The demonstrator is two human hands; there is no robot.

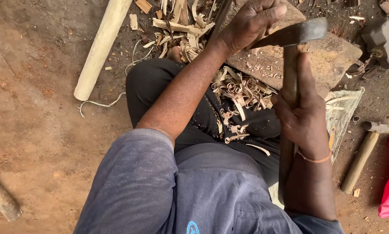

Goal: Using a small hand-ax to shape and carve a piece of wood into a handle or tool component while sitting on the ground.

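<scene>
Reddish dirt floor [42, 130] strewn with pale curled wood shavings [240, 93]. Right hand [305, 119] clamps its fingers round a long wooden-handled hammer-like tool [289, 82], shaft running away from the body; left hand [250, 24] grips its dark metal head, above a flat brown wooden block [333, 56].

Grey-blue shirt [159, 195], black trousers [159, 86], orange wristband [315, 159]

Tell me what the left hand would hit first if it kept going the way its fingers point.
Most likely the dark metal tool head: the left hand already curls at its end, above the wooden block. Depth is hard to judge here.
</scene>
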